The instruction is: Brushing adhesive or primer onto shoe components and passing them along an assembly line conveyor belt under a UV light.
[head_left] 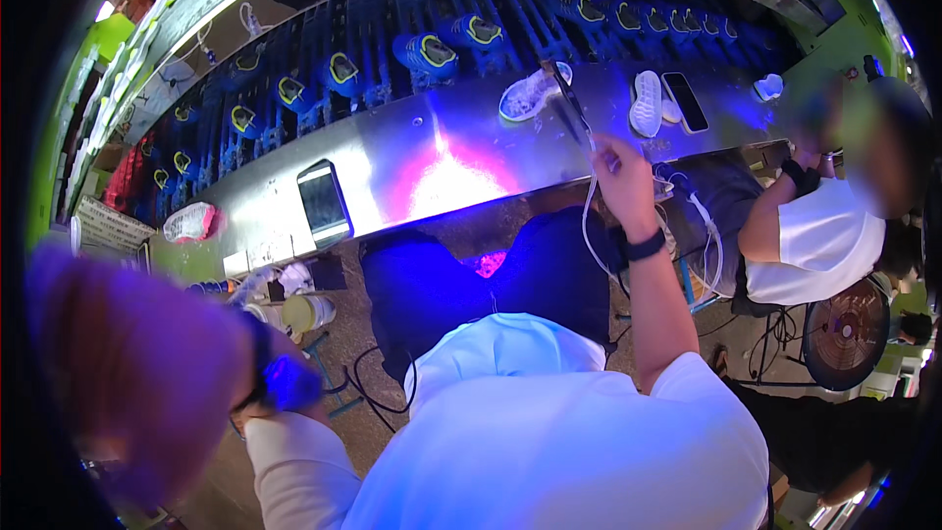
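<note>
A slim dark tool [571, 98] slants away from the right hand [625, 182], whose bent fingers are closed on its near end; a white cord [589, 211] trails from there back toward the wrist. Just past the fingers and to their left lies a white sole piece with a blue edge [528, 98], on the metal worktop [378, 142]; the far end of the tool overlaps its right part, though whether they touch I cannot tell. Beyond the right hand and slightly to its right lies another white sole [645, 103], with a dark-screened phone [686, 102] just beside it, and well off to the right a small white piece [768, 87]. To the hand's left a bright pink-white patch of light [449, 182] spreads over the metal, and farther left lies a larger dark-screened device [324, 200]. The left hand [137, 363] is raised close to the camera, well apart from the right one, and too blurred to tell whether it is open or closed; beyond it lies a white and pink sole [191, 223]. Past everything on the worktop, blue shoes with yellow-green collars [429, 52] stand in a row on a dark rack [378, 20]. Well to the right of the right hand sits a co-worker in a white top [814, 226], near a round dark fan [846, 334].
</note>
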Demonstrator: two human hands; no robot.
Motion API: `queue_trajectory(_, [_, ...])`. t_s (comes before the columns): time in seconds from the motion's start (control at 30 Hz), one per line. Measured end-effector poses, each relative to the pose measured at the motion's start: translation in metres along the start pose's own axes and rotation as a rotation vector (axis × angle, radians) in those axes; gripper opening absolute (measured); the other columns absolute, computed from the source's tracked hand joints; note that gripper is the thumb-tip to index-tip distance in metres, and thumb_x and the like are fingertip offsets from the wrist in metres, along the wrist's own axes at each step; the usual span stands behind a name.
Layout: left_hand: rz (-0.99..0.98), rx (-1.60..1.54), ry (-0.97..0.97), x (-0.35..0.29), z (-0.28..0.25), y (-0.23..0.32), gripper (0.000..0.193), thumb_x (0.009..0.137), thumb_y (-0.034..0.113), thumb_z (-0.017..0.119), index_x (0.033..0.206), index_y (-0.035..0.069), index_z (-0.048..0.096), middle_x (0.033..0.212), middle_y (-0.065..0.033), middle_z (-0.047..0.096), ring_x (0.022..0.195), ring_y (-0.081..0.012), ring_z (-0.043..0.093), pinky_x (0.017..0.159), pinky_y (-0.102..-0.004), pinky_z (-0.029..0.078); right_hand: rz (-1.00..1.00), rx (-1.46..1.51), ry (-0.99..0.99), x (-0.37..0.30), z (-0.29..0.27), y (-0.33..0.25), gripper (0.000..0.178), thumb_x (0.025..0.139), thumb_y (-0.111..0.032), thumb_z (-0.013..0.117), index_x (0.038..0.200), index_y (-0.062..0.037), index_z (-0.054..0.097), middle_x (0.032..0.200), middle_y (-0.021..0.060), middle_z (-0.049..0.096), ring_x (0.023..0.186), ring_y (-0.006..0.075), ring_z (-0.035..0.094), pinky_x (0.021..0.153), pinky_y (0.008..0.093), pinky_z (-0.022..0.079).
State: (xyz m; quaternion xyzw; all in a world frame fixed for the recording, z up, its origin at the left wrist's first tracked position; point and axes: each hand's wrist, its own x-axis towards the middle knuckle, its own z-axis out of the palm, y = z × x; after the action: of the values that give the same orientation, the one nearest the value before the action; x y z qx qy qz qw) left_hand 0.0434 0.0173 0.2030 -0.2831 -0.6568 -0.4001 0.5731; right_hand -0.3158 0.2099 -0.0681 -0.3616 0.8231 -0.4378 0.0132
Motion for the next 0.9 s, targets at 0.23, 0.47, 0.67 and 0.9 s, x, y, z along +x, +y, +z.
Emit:
queue_trajectory(0.23, [-0.903,0.769,-0.528,-0.173,0.051,-0.238,0.065,0.075,0.018,0.083,0.134,0.004,0.059,0.12,-0.0164,0.064,0.109,-0.0309,0.064,0.09,-0.0393,0.054,0.175,0.044,-0.155,0.082,0.045,0.063,0.048,0.085,-0.018,0.075,0.129,-0.0039,0.063,0.091,0.0138,0.072,0.084,0.0291,0.071,0.077,0.0403,0.056])
queue_trajectory(0.47, [-1.086,0.874,-0.705,-0.233,0.134,-0.349,0.092,0.07,0.033,0.083,0.142,-0.01,0.044,0.131,-0.0268,0.055,0.12,-0.0427,0.054,0.104,-0.0462,0.046,0.269,0.307,-0.336,0.099,0.059,0.079,0.039,0.088,-0.015,0.074,0.123,-0.0005,0.064,0.076,0.0093,0.069,0.066,0.0161,0.066,0.062,0.032,0.051])
queue_trajectory(0.67, [-0.996,0.828,-0.625,-0.246,0.137,-0.372,0.091,0.069,0.028,0.082,0.144,-0.009,0.043,0.119,-0.0258,0.06,0.114,-0.0417,0.057,0.1,-0.045,0.047,0.315,0.568,-0.295,0.1,0.045,0.073,0.038,0.089,-0.006,0.071,0.126,-0.0008,0.063,0.075,0.0021,0.064,0.06,0.0091,0.057,0.054,0.0258,0.045])
queue_trajectory(0.9, [-1.073,0.824,-0.636,-0.227,0.126,-0.367,0.094,0.069,0.038,0.085,0.144,-0.005,0.046,0.12,-0.0254,0.059,0.11,-0.0417,0.059,0.096,-0.0457,0.05,0.347,0.778,-0.093,0.097,0.004,0.032,0.041,0.094,-0.003,0.066,0.134,-0.001,0.058,0.09,0.002,0.066,0.06,0.002,0.052,0.051,0.0197,0.039])
